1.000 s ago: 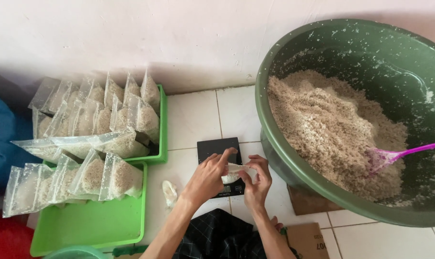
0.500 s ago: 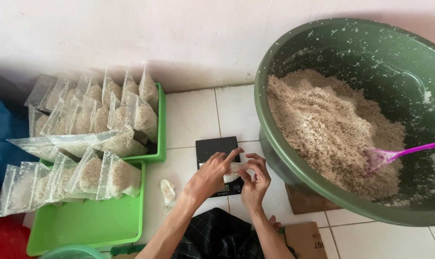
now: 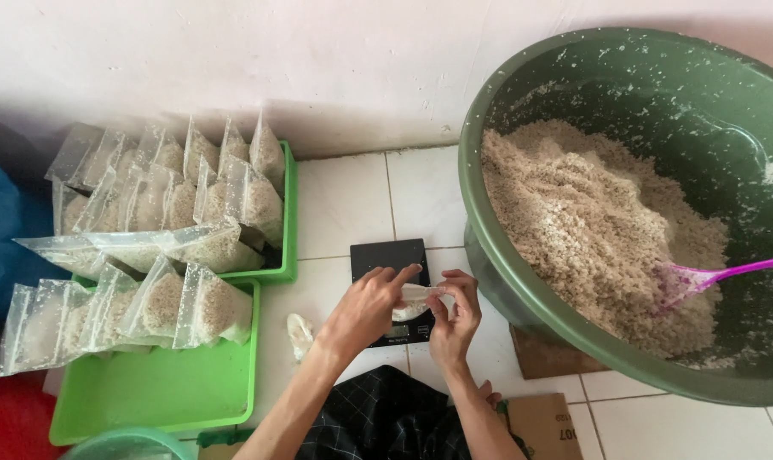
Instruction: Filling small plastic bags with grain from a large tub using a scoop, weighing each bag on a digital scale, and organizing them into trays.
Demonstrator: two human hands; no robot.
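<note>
we hold a small clear bag [image 3: 414, 298] of pale grainy mix between both hands, just above the black scale [image 3: 390, 290] that sits on the white tiled floor [image 3: 352, 204]. our left hand [image 3: 368, 307] pinches the bag's left edge, fingers [image 3: 401, 276] closed on the plastic, and our right hand [image 3: 455, 317] grips its right edge with thumb and fingertips closed on it too. a crumpled scrap of plastic [image 3: 299, 334] lies on the floor just left of the scale. to the right, a big green basin [image 3: 523, 281] holds a heap of the same mix, with a purple scoop [image 3: 702, 277] resting in it. to the left, two green trays [image 3: 165, 392] carry rows of filled bags [image 3: 156, 213], some upright, some leaning. a cardboard piece [image 3: 544, 422] lies near our right forearm.
</note>
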